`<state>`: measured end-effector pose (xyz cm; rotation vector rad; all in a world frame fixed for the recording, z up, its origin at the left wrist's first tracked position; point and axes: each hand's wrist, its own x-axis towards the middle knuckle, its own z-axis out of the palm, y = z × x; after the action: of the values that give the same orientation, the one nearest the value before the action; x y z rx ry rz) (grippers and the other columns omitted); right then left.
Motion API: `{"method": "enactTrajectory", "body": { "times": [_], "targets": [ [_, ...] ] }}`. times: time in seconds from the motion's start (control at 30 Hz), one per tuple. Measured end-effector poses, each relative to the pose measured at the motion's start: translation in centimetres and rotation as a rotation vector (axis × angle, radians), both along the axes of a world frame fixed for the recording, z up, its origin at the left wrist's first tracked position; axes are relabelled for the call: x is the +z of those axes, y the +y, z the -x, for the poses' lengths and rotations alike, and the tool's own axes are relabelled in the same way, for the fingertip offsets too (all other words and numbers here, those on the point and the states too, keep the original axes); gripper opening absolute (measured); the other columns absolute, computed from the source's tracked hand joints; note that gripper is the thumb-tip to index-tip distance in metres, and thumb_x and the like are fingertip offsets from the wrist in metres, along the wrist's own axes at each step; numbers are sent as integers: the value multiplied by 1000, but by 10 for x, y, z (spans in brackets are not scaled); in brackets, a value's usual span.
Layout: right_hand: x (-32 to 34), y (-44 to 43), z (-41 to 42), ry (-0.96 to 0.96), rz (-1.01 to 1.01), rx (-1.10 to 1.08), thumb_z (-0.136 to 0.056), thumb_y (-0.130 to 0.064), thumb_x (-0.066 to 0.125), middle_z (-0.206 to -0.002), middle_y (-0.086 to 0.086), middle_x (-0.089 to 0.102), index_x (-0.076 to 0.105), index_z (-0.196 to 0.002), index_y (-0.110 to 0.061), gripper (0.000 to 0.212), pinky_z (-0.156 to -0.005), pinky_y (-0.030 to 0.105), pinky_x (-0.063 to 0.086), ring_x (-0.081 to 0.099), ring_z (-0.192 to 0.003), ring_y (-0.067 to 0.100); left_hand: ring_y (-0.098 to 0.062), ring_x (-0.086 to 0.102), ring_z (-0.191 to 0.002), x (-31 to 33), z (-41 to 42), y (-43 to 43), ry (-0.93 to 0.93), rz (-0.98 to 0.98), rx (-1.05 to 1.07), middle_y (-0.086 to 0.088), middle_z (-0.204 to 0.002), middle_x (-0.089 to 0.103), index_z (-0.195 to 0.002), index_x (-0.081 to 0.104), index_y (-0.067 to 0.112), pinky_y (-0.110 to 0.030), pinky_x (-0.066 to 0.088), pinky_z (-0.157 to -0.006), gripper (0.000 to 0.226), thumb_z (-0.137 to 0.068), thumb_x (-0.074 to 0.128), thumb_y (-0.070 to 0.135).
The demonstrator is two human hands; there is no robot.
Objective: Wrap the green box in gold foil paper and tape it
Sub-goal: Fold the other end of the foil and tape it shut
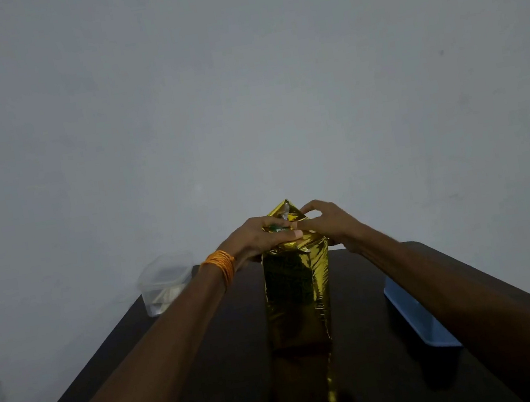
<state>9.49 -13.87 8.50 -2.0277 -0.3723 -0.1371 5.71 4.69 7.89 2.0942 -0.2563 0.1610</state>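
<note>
Head view: 1 frame, dim light, both arms reached forward over a dark bench (pixel 212 363).
Green box (pixel 276 228): stood upright near the bench's middle, long axis vertical; only a small green patch is seen at the top, the rest is hidden under foil.
Gold foil paper (pixel 296 292): wrapped around all visible sides; at the top a triangular flap is stood up and not yet folded flat.
Left hand (pixel 258 236): laid on the top near edge from the left, thumb pressed along the foil fold; foil is held down rather than pinched.
Right hand (pixel 323 223): fingers (pixel 309 208) curled and closed on the right edge of the raised flap.
Key relation: the flap is directly between the 2 hands, above the box top, slightly far side; the right fingers are already on it, so the fold down toward the near edge is judged easiest from the right.
Tape: none can be made out on the foil or in either hand; too dark to be sure.
Step judged: top end being closed, taping of it not yet done.
Others: clear plastic container (pixel 165 282) at the far left of the bench, blue tray (pixel 418 315) at the right, both well apart from the box.
Risk judged: the tall box could be tipped if the flap is pushed hard sideways.
</note>
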Motion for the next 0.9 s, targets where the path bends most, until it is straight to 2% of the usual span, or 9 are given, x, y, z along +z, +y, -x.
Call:
{"method": "enactTrajectory", "body": {
  "times": [0.1,0.23,0.37,0.47,0.53,0.6,0.73,0.83,0.9],
  "targets": [
    [-7,0,3,75,-108,42,-87,-25,75,-91,10,69,57,-120,-10,40,-51,20,50,67,-67,14,-28,49,-125,0,0,-2,22,2,-15,-6,-140,50,-115,69,35,-49,44,-106,50,-70,81,53],
    [-9,0,0,61,-122,34,-86,-25,75,-102,13,69,58,-120,-10,41,-59,23,51,67,-75,17,-27,50,-124,4,6,-5,62,21,-15,-6,-138,51,-122,65,31,-48,43,-106,53,-75,79,50],
    [-12,2,-3,26,-113,13,-88,-27,72,-103,12,68,62,-116,-11,34,-72,31,52,67,-85,20,-15,59,-103,12,10,-12,-92,198,-6,-6,-129,56,-120,64,22,-30,53,-79,36,-86,73,32],
    [-14,3,-4,46,-133,10,-91,-21,66,-100,12,69,62,-116,-11,27,-74,32,53,67,-81,19,-19,61,-97,16,4,-18,-152,393,98,-7,-123,53,-130,54,23,-26,57,-73,47,-87,72,16],
    [-16,2,-3,52,-120,4,-89,-24,67,-98,8,68,62,-113,-14,26,-81,37,54,68,-89,22,-23,61,-98,14,-3,-19,-93,519,128,-9,-121,51,-138,43,24,-32,58,-76,59,-87,72,16],
    [-16,1,-3,52,-129,17,-88,-28,69,-96,5,67,62,-114,-13,30,-77,35,55,67,-89,20,-31,63,-102,11,-11,-21,2,613,137,-14,-122,55,-141,37,22,-42,58,-82,68,-84,73,14],
    [-17,2,-4,59,-149,4,-85,-30,71,-106,9,69,63,-114,-13,35,-79,37,55,69,-96,23,-41,64,-103,5,-22,-24,80,563,208,-25,-122,54,-142,35,22,-44,59,-73,78,-79,67,-11],
    [-18,2,-7,65,-118,0,-83,-31,70,-109,8,69,63,-113,-17,34,-85,40,55,67,-101,23,-39,64,-103,5,-24,-24,74,536,194,-24,-126,53,-141,41,23,-35,58,-59,72,-82,65,-11],
    [-19,1,-7,53,-101,-6,-86,-25,65,-110,7,66,62,-115,-15,31,-80,36,52,63,-100,21,-36,63,-105,4,-24,-24,48,552,208,-22,-129,53,-139,46,23,-32,56,-59,64,-85,61,-9]
  ]
}}
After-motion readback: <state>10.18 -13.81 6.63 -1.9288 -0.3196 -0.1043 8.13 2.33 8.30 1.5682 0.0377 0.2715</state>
